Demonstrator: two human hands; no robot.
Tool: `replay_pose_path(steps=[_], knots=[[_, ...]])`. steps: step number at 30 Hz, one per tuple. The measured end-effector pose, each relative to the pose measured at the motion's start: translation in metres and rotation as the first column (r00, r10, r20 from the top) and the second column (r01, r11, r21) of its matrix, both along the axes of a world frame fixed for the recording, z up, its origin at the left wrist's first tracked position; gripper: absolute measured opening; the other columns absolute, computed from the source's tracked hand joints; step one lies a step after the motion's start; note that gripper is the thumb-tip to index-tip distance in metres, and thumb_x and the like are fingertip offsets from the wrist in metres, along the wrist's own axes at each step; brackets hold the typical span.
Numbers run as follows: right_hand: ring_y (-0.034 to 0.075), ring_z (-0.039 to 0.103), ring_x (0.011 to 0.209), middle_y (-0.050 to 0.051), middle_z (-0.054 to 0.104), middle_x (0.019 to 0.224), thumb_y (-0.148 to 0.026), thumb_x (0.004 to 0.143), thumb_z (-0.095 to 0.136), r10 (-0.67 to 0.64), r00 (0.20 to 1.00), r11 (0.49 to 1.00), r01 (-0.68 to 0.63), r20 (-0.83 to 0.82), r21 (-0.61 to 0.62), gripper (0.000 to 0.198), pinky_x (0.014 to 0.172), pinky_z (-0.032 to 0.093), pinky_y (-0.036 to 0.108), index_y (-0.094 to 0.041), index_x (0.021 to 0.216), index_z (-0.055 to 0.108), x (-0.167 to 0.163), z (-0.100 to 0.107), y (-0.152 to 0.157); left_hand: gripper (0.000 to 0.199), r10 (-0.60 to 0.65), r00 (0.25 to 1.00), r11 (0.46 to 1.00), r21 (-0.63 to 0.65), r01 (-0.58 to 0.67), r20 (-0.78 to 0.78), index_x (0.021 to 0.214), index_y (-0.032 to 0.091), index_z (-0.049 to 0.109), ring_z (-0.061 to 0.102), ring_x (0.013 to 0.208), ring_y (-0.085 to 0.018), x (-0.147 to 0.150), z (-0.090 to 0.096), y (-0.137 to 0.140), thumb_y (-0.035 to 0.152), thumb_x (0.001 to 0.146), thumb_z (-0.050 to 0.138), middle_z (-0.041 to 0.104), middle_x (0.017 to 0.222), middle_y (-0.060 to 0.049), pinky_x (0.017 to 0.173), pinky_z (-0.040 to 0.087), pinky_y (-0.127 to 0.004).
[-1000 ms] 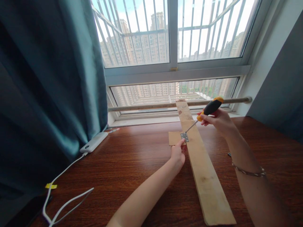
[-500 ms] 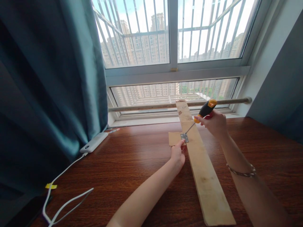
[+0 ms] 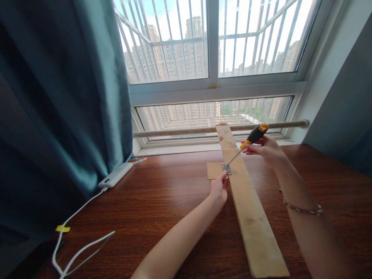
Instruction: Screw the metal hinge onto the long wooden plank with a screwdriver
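My right hand (image 3: 266, 152) is closed around the lower part of a yellow-and-black screwdriver (image 3: 255, 135). The tool slants down to the left, its tip on a small metal hinge (image 3: 226, 169). One leaf of the hinge lies on the left edge of a long wooden board (image 3: 254, 217), the other on a small flat tan piece (image 3: 214, 171) beside it. With the thumb at the near edge of the hinge, my left hand (image 3: 218, 190) holds it against the wood; its other fingers are partly hidden. Whether a screw sits under the tip is too small to tell.
Brown wood-grain table (image 3: 162, 209) under the board. A white power bank (image 3: 115, 175) with a white cable (image 3: 83, 204) lies at left by the blue curtain (image 3: 95, 97). Behind, a horizontal rail (image 3: 180, 131) crosses before the window, close to the board's far end.
My right hand has shifted slightly right and its fingers have changed position on the screwdriver, which leans a little further right. My left hand, the hinge and the board have stayed put.
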State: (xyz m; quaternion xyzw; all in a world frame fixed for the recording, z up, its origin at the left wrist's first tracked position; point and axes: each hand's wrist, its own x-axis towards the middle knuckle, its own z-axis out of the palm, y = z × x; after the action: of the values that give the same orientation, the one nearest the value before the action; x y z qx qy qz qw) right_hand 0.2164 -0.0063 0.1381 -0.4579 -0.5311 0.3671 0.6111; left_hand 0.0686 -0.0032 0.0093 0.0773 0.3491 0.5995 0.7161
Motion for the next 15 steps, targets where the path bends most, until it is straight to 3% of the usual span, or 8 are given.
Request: replay_pose_path(steps=[3,6,8,9,11,15], knots=[[0.019,0.064,0.052,0.007,0.067,0.072,-0.042,0.05,0.08,-0.182,0.971,0.983,0.177,0.156,0.045,0.045,0.045,0.054,0.029,-0.014,0.077,0.056,-0.0031,-0.0031,0.0038,0.019,0.003,1.0,1.0,0.0,-0.003,0.0,0.077,0.013,0.061,0.056,0.053,-0.01,0.0004,0.0,0.0001,0.002,0.062,0.065,0.066,0.069,-0.002,0.052,0.042,-0.021],[0.02,0.061,0.048,0.006,0.065,0.062,-0.046,0.053,0.076,-0.446,0.808,0.893,0.431,0.385,0.13,0.043,0.041,0.049,0.029,-0.014,0.074,0.056,-0.0062,-0.0061,0.0072,0.019,0.005,1.0,1.0,-0.002,-0.005,0.003,0.078,0.013,0.061,0.057,0.054,-0.01,0.0005,0.0,0.0001,0.002,0.063,0.064,0.066,0.069,-0.002,0.052,0.043,-0.021],[0.019,0.06,0.045,0.005,0.065,0.061,-0.046,0.056,0.075,-0.559,0.693,0.823,0.532,0.456,0.199,0.041,0.042,0.047,0.028,-0.015,0.074,0.056,-0.0077,-0.0078,0.0091,0.019,0.005,1.0,1.0,-0.006,-0.005,0.003,0.077,0.013,0.061,0.058,0.055,-0.011,0.0004,-0.0002,0.0002,0.001,0.063,0.064,0.066,0.069,-0.002,0.053,0.043,-0.021],[0.018,0.059,0.043,0.005,0.065,0.062,-0.046,0.056,0.075,-0.578,0.676,0.808,0.55,0.457,0.209,0.041,0.041,0.046,0.027,-0.015,0.075,0.056,-0.0081,-0.0084,0.0098,0.02,0.006,1.0,1.0,-0.009,-0.006,0.003,0.077,0.013,0.061,0.058,0.055,-0.011,0.0003,-0.0003,0.0004,0.001,0.062,0.065,0.066,0.068,-0.002,0.052,0.043,-0.021],[0.016,0.058,0.041,0.006,0.067,0.067,-0.046,0.056,0.075,-0.537,0.744,0.84,0.517,0.397,0.167,0.042,0.037,0.043,0.024,-0.015,0.076,0.055,-0.0086,-0.0091,0.0107,0.02,0.005,1.0,1.0,-0.01,-0.005,0.0,0.078,0.013,0.061,0.058,0.054,-0.01,0.0002,-0.0007,0.0007,0.002,0.062,0.065,0.066,0.068,-0.002,0.051,0.043,-0.021],[0.014,0.06,0.045,0.011,0.068,0.082,-0.042,0.053,0.078,-0.282,0.953,0.959,0.281,0.113,0.021,0.045,0.035,0.046,0.021,-0.013,0.077,0.053,-0.0079,-0.0076,0.008,0.02,-0.001,1.0,1.0,-0.003,0.001,-0.001,0.079,0.012,0.061,0.057,0.054,-0.01,-0.0001,-0.0009,0.0007,0.002,0.063,0.065,0.066,0.069,-0.003,0.051,0.043,-0.02]])
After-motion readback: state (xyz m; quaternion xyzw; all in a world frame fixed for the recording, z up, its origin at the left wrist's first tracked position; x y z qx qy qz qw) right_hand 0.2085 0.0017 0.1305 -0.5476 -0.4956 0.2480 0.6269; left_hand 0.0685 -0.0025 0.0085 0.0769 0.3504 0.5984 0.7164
